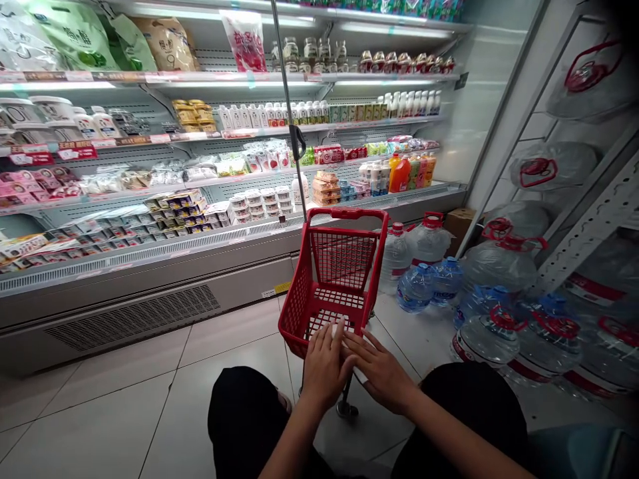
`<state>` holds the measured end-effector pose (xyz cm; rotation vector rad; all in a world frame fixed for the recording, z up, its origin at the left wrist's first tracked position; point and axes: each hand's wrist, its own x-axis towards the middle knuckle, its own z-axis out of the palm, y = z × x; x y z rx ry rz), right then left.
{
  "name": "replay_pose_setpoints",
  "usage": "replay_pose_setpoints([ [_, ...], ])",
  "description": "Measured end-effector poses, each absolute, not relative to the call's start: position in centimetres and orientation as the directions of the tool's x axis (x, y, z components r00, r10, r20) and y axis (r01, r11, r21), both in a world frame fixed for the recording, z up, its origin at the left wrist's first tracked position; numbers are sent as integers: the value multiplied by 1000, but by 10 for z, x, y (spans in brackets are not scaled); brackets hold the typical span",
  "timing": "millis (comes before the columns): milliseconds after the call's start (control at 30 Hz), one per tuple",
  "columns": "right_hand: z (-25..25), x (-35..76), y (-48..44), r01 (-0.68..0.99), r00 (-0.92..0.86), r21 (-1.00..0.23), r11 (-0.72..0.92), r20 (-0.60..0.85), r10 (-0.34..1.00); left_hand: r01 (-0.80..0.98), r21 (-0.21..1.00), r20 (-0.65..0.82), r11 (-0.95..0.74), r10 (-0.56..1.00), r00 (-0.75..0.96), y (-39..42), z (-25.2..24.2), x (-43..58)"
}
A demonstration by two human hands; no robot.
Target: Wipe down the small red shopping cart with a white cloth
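A red plastic shopping cart [344, 259] with a lattice basket stands in front of my knees. My left hand [325, 362] is at the basket's near edge, palm down and fingers stretched forward. Beside it, my right hand [379, 369] reaches in from the right, also palm down with long fingers. The hands come close together, and their fingertips nearly meet over the near rim. Something white [360, 378] shows just below the right hand; what it is I cannot make out. Neither hand visibly grips anything, though the undersides of both are hidden.
An open refrigerated display case [144, 263] with dairy cartons, bottles and bags runs across the back. A glass door edge with a black handle [297, 142] stands behind the cart. Large water bottles [492, 339] crowd the floor at right, beside a white metal rack [589, 226].
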<state>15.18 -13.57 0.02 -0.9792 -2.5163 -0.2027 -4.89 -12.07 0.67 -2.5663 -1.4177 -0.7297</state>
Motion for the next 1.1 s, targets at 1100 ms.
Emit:
replay_pose_setpoints([
  [1100, 38, 256, -71, 925, -263, -31, 378, 664, 700, 933, 103, 426, -346, 863, 272, -103, 19, -74],
])
